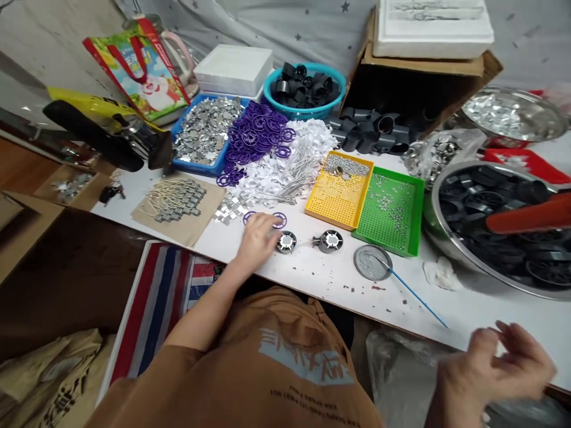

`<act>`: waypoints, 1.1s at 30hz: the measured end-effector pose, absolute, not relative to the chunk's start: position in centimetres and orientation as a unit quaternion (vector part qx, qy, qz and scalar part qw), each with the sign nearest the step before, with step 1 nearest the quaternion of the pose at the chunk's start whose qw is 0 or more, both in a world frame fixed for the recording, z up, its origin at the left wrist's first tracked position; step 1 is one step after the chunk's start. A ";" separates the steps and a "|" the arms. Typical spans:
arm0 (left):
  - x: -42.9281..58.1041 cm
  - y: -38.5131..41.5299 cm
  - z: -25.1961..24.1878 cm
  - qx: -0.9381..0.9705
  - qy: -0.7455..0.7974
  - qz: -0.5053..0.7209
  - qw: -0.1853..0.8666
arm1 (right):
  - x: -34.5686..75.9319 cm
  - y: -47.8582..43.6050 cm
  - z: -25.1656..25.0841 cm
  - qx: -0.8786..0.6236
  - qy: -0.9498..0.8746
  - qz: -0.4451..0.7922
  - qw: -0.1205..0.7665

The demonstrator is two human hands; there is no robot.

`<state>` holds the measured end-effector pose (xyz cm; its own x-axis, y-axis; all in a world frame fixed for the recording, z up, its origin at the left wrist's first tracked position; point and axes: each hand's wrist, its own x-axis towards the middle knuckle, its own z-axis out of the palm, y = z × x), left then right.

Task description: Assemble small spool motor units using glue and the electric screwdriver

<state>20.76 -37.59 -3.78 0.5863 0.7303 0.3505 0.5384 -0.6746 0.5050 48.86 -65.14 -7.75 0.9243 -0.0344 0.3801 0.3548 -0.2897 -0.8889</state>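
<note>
My left hand (257,238) rests on the white table (339,285), fingers curled down over a purple ring (279,220) and next to a round black-and-silver part (286,241). A second such part (329,241) lies just to its right. My right hand (495,368) hovers at the table's near edge, lower right, fingers spread apart and empty. A round grey lid (372,262) with a blue stick (414,294) resting in it lies between the two hands.
A yellow tray (339,190) and a green tray (392,211) hold small metal bits. Behind them lie purple rings (256,137), white pieces (307,139), a blue tray of silver squares (205,128), a teal bowl (306,89), black tubes (370,128). A steel bowl (499,220) sits right.
</note>
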 end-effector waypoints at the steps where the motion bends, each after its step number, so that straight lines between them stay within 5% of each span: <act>1: 18.8 -36.6 -4.0 0.859 0.409 0.264 0.159 | 48.4 -64.3 -6.7 -0.784 -0.139 -0.180 0.578; 4: 14.3 -34.4 -5.0 0.833 0.491 0.207 0.148 | 46.2 -59.3 -3.7 -0.763 -0.331 -0.087 0.549; 9: 13.2 -33.1 -6.2 0.839 0.476 0.189 0.184 | 43.0 -46.0 -0.9 -0.673 -0.650 0.054 0.348; 17: 18.8 -29.1 -5.3 0.873 0.384 0.230 0.196 | 40.1 -31.6 -3.6 -0.688 -0.719 0.100 -0.010; 26: 24.6 -25.1 -6.7 0.919 0.305 0.153 0.198 | 41.7 -31.3 -2.8 -0.667 -0.733 0.132 -0.008; 33: 23.4 -25.4 -4.6 0.891 0.299 0.219 0.263 | 42.5 -33.1 -1.3 -0.620 -0.679 0.322 0.225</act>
<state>23.39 -25.39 -4.60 0.7249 0.6483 0.2327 0.4184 -0.6828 0.5990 42.45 -33.11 -1.33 -0.1293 0.9872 -0.0935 0.6977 0.0236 -0.7160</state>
